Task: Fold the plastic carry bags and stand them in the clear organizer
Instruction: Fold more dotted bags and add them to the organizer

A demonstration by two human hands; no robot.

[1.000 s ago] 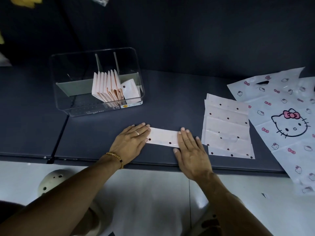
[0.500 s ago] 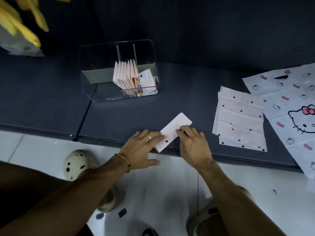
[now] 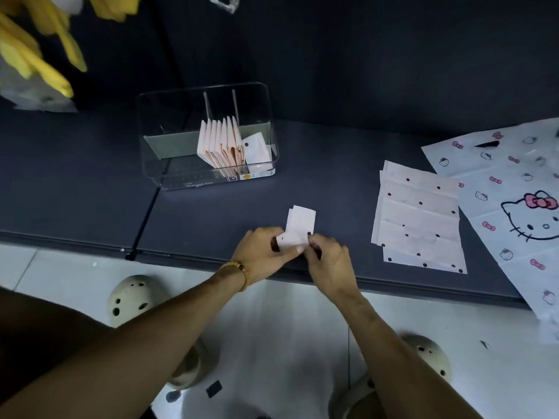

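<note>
A white polka-dot bag folded into a narrow strip (image 3: 299, 226) lies near the front edge of the dark table (image 3: 332, 182), pointing away from me. My left hand (image 3: 263, 257) and my right hand (image 3: 331, 263) both pinch its near end and curl it upward. The clear organizer (image 3: 266, 116) stands behind to the left, holding several folded pink bags upright and one white dotted packet at their right.
A stack of flat dotted bags (image 3: 419, 216) lies to the right, with large cartoon-cat bags (image 3: 514, 207) beyond it hanging over the table edge. Yellow items (image 3: 36, 55) hang at upper left. The white floor and pale shoes (image 3: 130, 300) show below.
The strip lay sideways under flat hands, then was turned to point away from me. Both hands now pinch its near end and lift it into a fold.
</note>
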